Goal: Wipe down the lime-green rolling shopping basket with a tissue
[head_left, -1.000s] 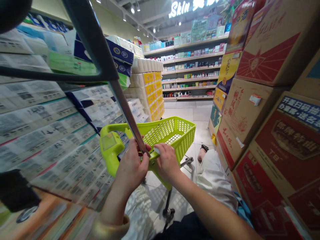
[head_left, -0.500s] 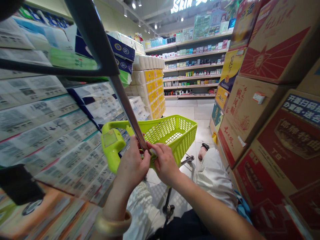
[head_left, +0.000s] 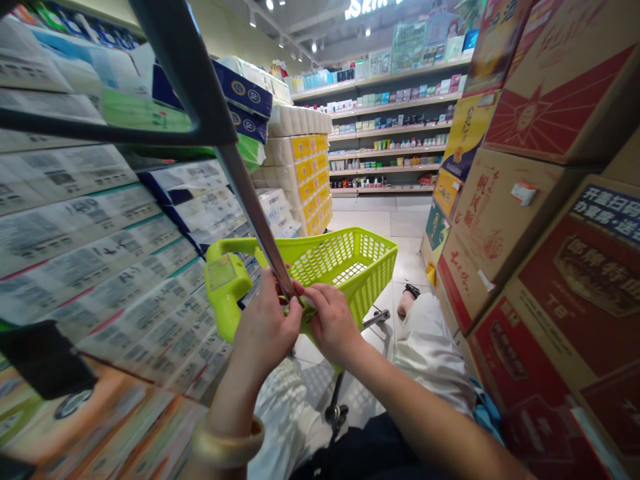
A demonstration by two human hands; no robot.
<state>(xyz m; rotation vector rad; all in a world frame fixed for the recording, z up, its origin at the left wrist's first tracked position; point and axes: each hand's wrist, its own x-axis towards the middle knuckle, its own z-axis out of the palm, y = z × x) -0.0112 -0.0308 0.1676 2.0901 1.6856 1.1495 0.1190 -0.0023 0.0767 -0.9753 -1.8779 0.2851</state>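
Observation:
A lime-green shopping cart (head_left: 350, 260) stands in the aisle just in front of me. My left hand (head_left: 265, 330) and my right hand (head_left: 333, 323) meet at the cart's near rim, where a grey metal bar (head_left: 250, 207) slants down from the upper left. Both hands are closed, fingertips pinched together at the foot of that bar. A small pale object shows between the fingers, too small to name. A pale bangle (head_left: 225, 447) circles my left wrist.
Stacked tissue and paper packs (head_left: 100, 227) line the left. Cardboard cartons (head_left: 540, 200) are piled high on the right. My leg in pale trousers (head_left: 430, 353) stretches along the tiled floor (head_left: 395, 223). Shelves of bottles (head_left: 385, 140) close the aisle's far end.
My two hands have drawn closer together at the foot of the bar. The view has tipped slightly, and the cart sits a little higher in the picture.

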